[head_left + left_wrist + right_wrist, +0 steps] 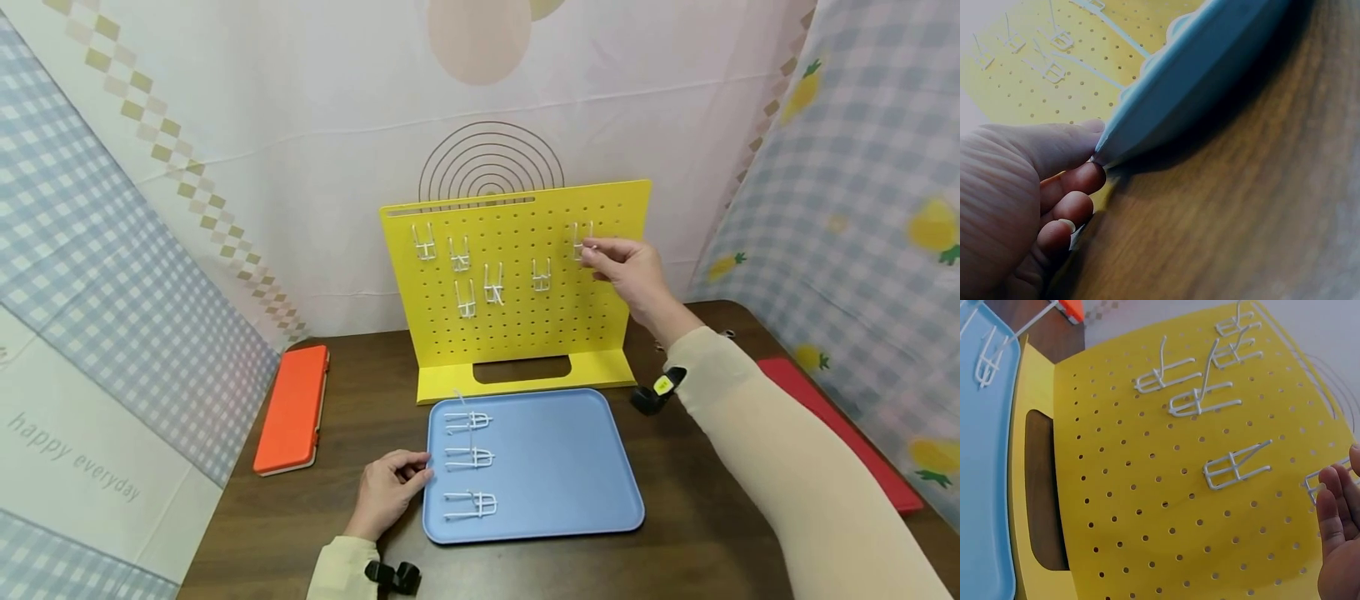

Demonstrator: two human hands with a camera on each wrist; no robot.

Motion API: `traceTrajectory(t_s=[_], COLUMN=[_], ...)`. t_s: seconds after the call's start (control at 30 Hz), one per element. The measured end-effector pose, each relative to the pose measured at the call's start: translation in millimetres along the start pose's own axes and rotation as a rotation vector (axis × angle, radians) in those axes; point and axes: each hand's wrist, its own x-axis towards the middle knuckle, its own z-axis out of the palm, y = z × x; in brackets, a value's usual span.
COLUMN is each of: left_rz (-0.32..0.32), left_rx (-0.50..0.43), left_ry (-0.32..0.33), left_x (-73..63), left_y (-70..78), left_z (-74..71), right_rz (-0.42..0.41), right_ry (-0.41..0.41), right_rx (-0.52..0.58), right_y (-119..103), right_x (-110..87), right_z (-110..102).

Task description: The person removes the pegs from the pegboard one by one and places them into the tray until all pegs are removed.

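Note:
At the upper right of a yellow pegboard, my right hand pinches a white wire hook between thumb and fingers. That hook lies against the board; in the right wrist view the fingers partly cover it. Several more white hooks hang on the board, left of this hand. My left hand pinches the left rim of a blue tray. From the left wrist, its thumb presses the rim from above with a finger below. Three white hooks lie along the tray's left side.
An orange case lies on the brown wooden table at the left. A flat red item lies at the right, partly behind my right sleeve. Patterned cloth curtains enclose the table at the back and sides.

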Motion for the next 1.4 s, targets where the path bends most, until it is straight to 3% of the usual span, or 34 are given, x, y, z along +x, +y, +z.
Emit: traceTrajectory(t_s=[0.4, 0.6, 0.73, 1.0, 1.2, 1.4], left_rz=[0.021, 0.011, 0.009, 0.008, 0.005, 0.008], left_rx=[-0.012, -0.015, -0.01, -0.003, 0.003, 0.003], left_ry=[0.01, 0.009, -0.001, 0.003, 0.007, 0.008], left_x=[0.7, -0.2, -0.5, -0.5, -0.4, 0.1], left_y=[-0.3, 1.5, 1.6, 3.4, 3.6, 3.5], left_z=[2.3, -1.2, -1.9, -1.7, -1.4, -1.0], right_rz=[-0.087, -0.14, -0.131, -0.097, -0.011, -0.024], right_ry=[-0.07, -0.085, -0.103, -0.091, -0.161, -0.189], right_rx=[-0.094, -0.078, -0.066, -0.114, -0.174, -0.216], right_y=[1, 25, 45, 73, 83, 99], right_x=[-49.6, -84.0, -103.7, -121.9, -124.9, -123.0], right_z=[-25, -24, -20, 9, 43, 71])
